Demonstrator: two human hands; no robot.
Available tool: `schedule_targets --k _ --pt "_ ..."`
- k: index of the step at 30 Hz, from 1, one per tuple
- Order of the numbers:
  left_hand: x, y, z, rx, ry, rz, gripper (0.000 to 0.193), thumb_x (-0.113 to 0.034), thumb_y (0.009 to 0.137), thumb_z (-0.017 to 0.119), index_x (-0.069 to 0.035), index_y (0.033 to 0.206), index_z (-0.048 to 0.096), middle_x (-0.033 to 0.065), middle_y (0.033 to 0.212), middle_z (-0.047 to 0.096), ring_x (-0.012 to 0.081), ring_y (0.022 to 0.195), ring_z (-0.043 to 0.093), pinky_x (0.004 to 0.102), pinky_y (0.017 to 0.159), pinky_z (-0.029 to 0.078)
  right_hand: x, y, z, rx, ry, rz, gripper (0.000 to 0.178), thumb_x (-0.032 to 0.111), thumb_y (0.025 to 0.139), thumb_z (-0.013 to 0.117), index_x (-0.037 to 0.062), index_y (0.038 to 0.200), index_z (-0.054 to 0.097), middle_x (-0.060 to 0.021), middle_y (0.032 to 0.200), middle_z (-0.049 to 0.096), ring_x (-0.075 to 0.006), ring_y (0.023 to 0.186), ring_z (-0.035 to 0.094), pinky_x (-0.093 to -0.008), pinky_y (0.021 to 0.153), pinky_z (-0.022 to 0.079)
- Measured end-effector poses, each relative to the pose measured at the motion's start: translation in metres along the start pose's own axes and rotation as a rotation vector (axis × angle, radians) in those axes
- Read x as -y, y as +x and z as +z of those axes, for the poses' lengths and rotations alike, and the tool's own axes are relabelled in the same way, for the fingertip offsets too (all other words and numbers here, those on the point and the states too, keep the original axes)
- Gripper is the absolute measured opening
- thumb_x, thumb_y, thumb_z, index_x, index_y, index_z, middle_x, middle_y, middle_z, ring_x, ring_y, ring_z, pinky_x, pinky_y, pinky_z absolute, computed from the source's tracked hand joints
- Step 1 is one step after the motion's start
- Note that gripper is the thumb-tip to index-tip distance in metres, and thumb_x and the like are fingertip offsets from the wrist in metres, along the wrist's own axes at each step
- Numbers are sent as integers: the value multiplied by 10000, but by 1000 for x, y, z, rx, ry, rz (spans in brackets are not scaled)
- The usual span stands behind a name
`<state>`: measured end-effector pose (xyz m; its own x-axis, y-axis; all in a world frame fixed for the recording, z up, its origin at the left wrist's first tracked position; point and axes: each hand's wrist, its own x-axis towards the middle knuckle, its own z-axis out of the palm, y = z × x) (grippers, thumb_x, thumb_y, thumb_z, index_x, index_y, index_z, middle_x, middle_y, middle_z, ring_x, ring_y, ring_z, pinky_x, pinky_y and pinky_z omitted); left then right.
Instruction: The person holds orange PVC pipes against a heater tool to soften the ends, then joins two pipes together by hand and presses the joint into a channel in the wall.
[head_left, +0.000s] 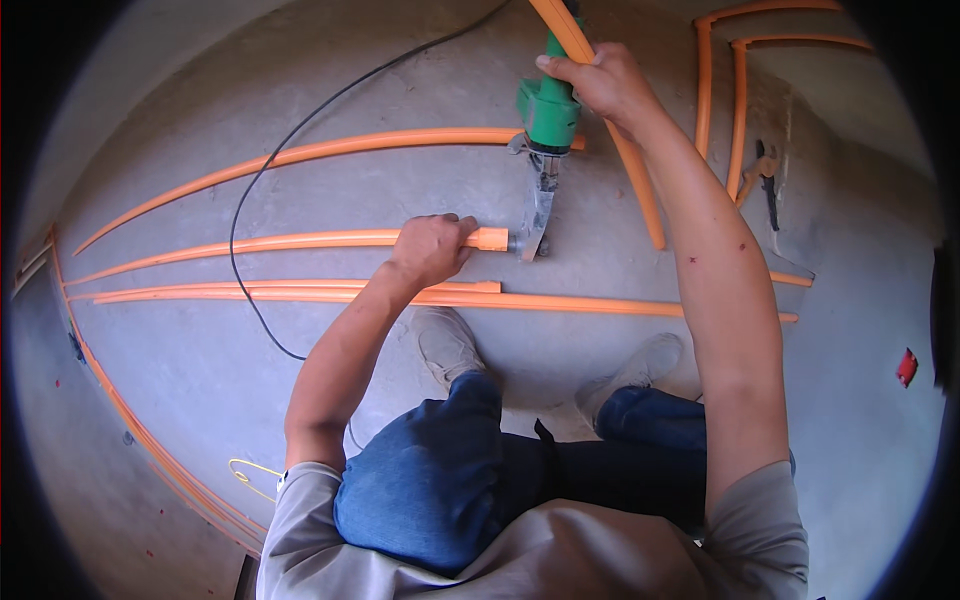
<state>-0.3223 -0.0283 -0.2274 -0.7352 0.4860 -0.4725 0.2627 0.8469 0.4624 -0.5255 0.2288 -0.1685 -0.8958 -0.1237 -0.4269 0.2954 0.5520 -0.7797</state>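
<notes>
The left hand has its fingers curled around a long, round orange plastic pipe on the grey concrete floor. The pipe's end meets the grey metal plate of a green power tool; I cannot tell how snugly. The right hand is closed on a slanted orange plastic pipe, up by the green handle. Some of its fingers are hidden, so I cannot tell if they grip the handle too.

If that metal is hot, it could burn the bare left fingers, because they are so near it. If the tool leans, the joint could go crooked. Holding so much in the right hand could make the tool wobble. The thin black cord crosses the pipes, so a tug there could pull the tool sideways.
</notes>
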Motion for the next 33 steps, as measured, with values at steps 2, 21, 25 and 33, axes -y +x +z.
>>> schedule_targets --k 2,21,25,33 --pt "-1 1 -1 -13 -13 14 270 -199 873 694 -93 1121 683 142 945 725 373 891 712 482 781 571 -1 3 -3 -5 -9 -13 486 418 810 830 -44 950 770 -133 849 753 -216 775 732 -367 717 562" --pt "5 7 14 -5 -7 -18 265 -190 885 681 -89 1129 695 149 963 737 370 911 719 477 796 582 3 15 0 -25 -27 -100 457 414 856 823 -28 929 732 -84 833 707 -172 772 658 -354 730 525" --pt "7 7 15 -3 -15 -20 270 -195 888 687 -90 1137 696 144 981 742 366 920 721 472 805 582 4 8 3 -4 -25 -71 450 401 854 828 -32 933 730 -74 824 706 -167 758 660 -355 715 527" --pt "8 9 21 -7 -2 -13 308 -197 886 698 -93 1177 696 138 1008 737 360 944 719 463 824 582 -1 9 5 -67 38 -57 472 429 839 827 -26 886 713 -60 778 680 -150 713 640 -340 662 507"
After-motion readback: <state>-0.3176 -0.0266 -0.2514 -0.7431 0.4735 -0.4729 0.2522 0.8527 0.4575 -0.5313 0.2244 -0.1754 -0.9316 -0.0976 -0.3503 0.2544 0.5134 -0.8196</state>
